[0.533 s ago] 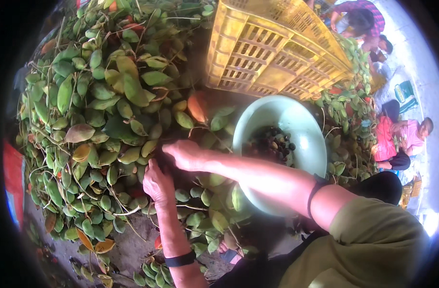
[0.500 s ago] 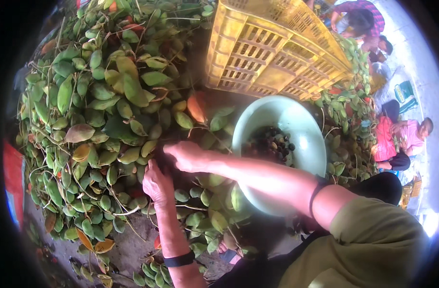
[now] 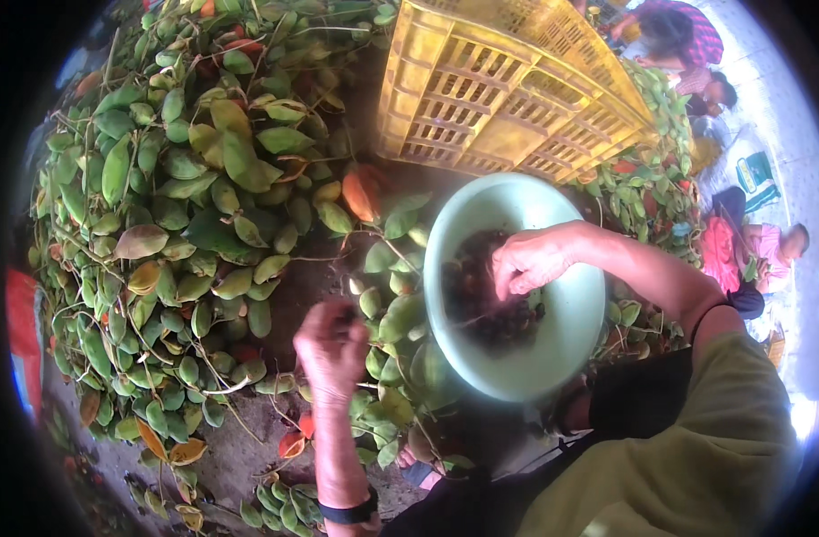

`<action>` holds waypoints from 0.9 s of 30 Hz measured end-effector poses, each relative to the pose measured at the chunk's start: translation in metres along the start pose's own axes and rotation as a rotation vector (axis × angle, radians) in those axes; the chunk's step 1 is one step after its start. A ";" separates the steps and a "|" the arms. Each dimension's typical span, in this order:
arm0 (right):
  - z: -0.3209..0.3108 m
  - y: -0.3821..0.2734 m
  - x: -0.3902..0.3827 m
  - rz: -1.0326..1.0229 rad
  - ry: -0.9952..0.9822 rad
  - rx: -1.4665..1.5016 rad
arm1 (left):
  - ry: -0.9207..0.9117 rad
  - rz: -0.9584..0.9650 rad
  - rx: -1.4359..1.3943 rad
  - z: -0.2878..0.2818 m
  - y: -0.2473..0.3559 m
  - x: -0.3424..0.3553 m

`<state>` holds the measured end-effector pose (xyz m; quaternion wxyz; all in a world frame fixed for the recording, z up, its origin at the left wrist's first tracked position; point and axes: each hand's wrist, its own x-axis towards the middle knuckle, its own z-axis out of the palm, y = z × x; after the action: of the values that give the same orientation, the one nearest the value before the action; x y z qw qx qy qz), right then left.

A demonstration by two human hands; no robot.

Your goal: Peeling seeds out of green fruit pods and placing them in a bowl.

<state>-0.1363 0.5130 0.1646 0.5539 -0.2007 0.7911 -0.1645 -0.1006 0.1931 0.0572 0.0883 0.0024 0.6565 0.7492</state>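
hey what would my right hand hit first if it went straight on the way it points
Your right hand would probably meet small, dark, rounded pieces inside the round, pale green basin; depth is unclear.

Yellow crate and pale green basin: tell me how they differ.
The yellow crate is angular; the pale green basin is round. The crate's side is slotted; the basin's wall is smooth and solid. The right hand is in the basin but clear of the crate. Both have piled greenery nearby.

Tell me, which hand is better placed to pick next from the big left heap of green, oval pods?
Probably the left hand: it sits nearer the heap of green, oval pods, while the right hand is over the round, pale-green plastic bowl.
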 end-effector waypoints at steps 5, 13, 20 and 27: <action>-0.023 -0.035 0.024 -0.112 0.381 0.063 | -0.392 0.205 0.234 0.054 0.028 -0.031; -0.069 -0.032 0.152 -0.537 0.582 -0.077 | -0.216 0.524 0.853 0.034 -0.005 0.028; -0.089 -0.004 0.153 -0.052 0.378 -0.609 | -0.202 0.353 1.178 -0.011 -0.055 0.066; -0.076 0.019 0.158 -0.034 0.761 -0.351 | -0.093 0.426 1.055 -0.019 -0.067 0.065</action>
<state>-0.2590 0.4537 0.0525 0.1767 -0.2300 0.9519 -0.0985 -0.1582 0.1917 -0.0191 -0.0491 0.2113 0.9221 0.3204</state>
